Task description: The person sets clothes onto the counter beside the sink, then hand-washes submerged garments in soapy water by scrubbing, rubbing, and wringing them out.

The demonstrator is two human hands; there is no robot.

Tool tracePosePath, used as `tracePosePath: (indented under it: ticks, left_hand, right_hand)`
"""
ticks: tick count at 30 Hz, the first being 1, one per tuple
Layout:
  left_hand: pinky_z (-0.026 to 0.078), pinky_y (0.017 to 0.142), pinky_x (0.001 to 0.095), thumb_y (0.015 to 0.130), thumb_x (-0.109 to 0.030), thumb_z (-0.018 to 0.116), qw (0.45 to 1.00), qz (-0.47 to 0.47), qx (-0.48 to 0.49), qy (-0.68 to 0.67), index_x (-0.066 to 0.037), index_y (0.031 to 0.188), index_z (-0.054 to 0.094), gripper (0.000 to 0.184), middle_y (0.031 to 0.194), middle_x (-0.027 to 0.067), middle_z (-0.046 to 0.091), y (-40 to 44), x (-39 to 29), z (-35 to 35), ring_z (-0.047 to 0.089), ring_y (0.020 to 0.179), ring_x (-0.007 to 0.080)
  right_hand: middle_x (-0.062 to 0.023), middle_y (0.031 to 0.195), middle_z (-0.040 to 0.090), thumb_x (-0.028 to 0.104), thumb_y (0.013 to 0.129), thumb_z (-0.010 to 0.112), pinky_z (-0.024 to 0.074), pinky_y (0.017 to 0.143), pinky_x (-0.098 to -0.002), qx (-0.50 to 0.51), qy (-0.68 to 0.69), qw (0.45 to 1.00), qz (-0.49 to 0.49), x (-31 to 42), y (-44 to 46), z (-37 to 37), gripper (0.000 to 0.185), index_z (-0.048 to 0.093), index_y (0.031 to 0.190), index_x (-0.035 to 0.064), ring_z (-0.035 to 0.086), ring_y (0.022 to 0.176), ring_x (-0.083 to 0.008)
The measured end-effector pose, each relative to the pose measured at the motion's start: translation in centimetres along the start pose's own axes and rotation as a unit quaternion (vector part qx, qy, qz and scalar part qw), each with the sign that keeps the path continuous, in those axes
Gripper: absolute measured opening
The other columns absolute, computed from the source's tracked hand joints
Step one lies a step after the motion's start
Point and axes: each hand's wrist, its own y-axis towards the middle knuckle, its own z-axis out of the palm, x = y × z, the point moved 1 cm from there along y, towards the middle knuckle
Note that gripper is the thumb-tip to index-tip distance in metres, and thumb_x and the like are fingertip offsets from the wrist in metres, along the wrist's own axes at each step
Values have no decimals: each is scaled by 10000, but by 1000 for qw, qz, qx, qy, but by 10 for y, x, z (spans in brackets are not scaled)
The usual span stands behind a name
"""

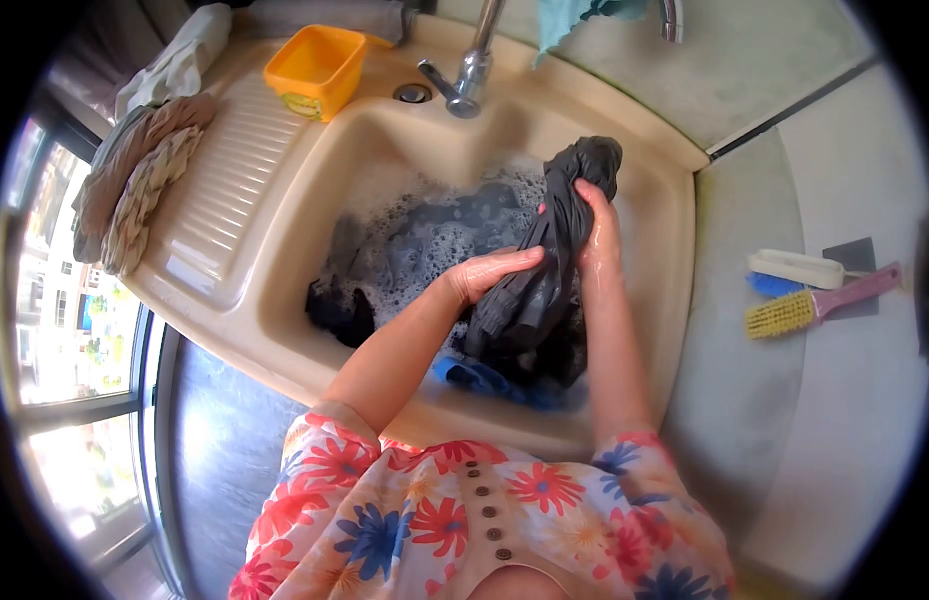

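Observation:
A dark grey wet garment is bunched lengthwise between my hands over the sink. My left hand grips it at the middle, thumb lying across the cloth. Higher up, near the bunched top end, my right hand is wrapped around its right side. The garment's lower end hangs toward the soapy water. Soaking below are a black cloth at the left and a blue cloth near the front wall. What kind of garment I hold cannot be made out.
Left of the basin, twisted wet clothes lie on the ribbed drainboard. A yellow tub stands behind, beside the faucet. A yellow-bristled brush and a white-and-blue brush are on the right-hand wall.

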Motion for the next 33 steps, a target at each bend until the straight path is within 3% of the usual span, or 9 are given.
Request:
tracePosePath:
  ticks: [5, 7, 9, 15, 18, 21, 24, 28, 33]
  left_hand:
    - [436, 906, 350, 700, -488, 684, 994, 33, 91, -47, -17, 1215, 458, 733, 1112, 104, 571, -2, 11, -1, 564, 996, 198]
    - [469, 851, 370, 705, -403, 716, 996, 53, -9, -71, -26, 1161, 491, 633, 1043, 88, 587, 3, 15, 20, 586, 924, 204]
    - [488, 816, 382, 714, -333, 728, 994, 27, -80, -75, -29, 1132, 503, 564, 1003, 88, 593, 8, 15, 35, 593, 898, 207]
    - [516, 694, 352, 648, -80, 694, 975, 47, -200, 88, 23, 963, 589, 348, 871, 121, 636, 7, -1, 43, 633, 725, 231]
    - [485, 742, 315, 555, -160, 728, 817, 90, -363, 439, 31, 964, 591, 471, 884, 148, 646, 16, -1, 7, 634, 786, 238]
    - [467, 796, 332, 484, -256, 785, 697, 145, -492, 501, 20, 965, 603, 584, 884, 189, 641, 7, -22, 3, 619, 866, 279]
    - [468, 815, 340, 488, -296, 808, 676, 79, -518, 517, 28, 1055, 557, 700, 931, 201, 632, -5, -40, -13, 607, 900, 313]
    - [473, 778, 349, 506, -244, 815, 695, 149, -554, 434, 51, 1085, 548, 702, 961, 197, 627, -11, -41, -53, 612, 892, 282]
    - [466, 715, 300, 602, -48, 702, 823, 242, -501, 116, 60, 1134, 499, 580, 923, 137, 614, -9, -38, -71, 586, 830, 202]
  right_hand:
    - [-112, 736, 610, 261, 798, 541, 505, 595, -331, 38, 69, 997, 11, 17, 24, -3, 270, 580, 873, 5, 592, 611, -240]
    - [-102, 770, 631, 202, 775, 577, 511, 615, -327, 116, 123, 986, 6, 14, 45, -18, 230, 592, 882, -1, 610, 633, -227]
    - [-83, 844, 625, 185, 707, 671, 500, 663, -297, -104, 2, 993, -61, -2, 64, -28, 312, 594, 940, -7, 605, 686, -188]
    - [-80, 886, 598, 84, 646, 707, 461, 732, -278, -149, -108, 959, -216, -6, 51, -11, 390, 553, 987, -27, 569, 779, -164]
    - [-91, 936, 576, 11, 661, 680, 473, 732, -305, -124, -94, 958, -239, 10, 27, 7, 434, 495, 1053, -7, 567, 796, -172]
    - [-86, 973, 559, -78, 673, 642, 480, 747, -328, -92, -9, 967, -239, 14, 10, 15, 452, 464, 1079, 9, 572, 827, -186]
    - [-68, 972, 557, -121, 664, 630, 488, 741, -317, -73, -2, 972, -225, 12, -13, 22, 423, 489, 1038, 16, 572, 852, -181]
    - [-55, 943, 569, -136, 664, 626, 496, 748, -301, -23, -22, 982, -188, -1, -35, 22, 413, 511, 1024, 32, 573, 854, -164]
    - [-70, 969, 578, -65, 728, 601, 501, 771, -392, 10, 31, 995, -98, -28, -44, 14, 330, 526, 1033, 35, 580, 890, -203]
